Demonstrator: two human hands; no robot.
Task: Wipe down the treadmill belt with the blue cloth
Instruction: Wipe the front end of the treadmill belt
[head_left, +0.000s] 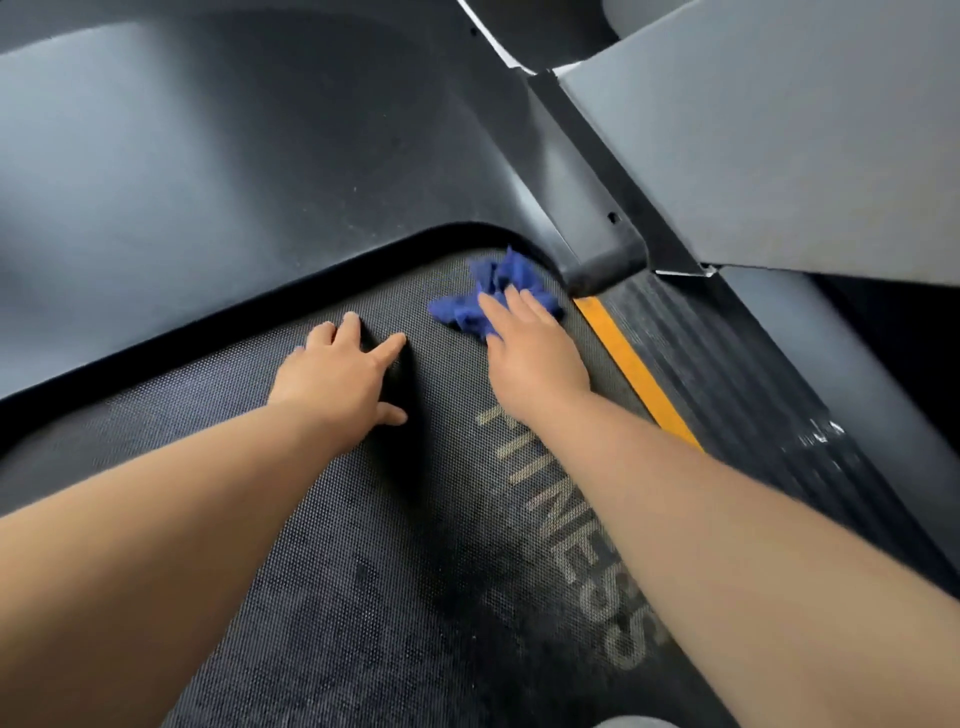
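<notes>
right hand (530, 348) presses straight, unclenched fingers on the bunched blue cloth (501, 275) at the far right corner of the treadmill belt (363, 519), left hand (337, 369) rests flat and released nearby; the unpinched cloth may slip free or snag under the motor cover (260, 156).

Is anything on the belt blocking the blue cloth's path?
Only the left hand, resting flat on the belt left of the blue cloth. The right hand presses the cloth directly; nothing else visible sits on it.
</notes>
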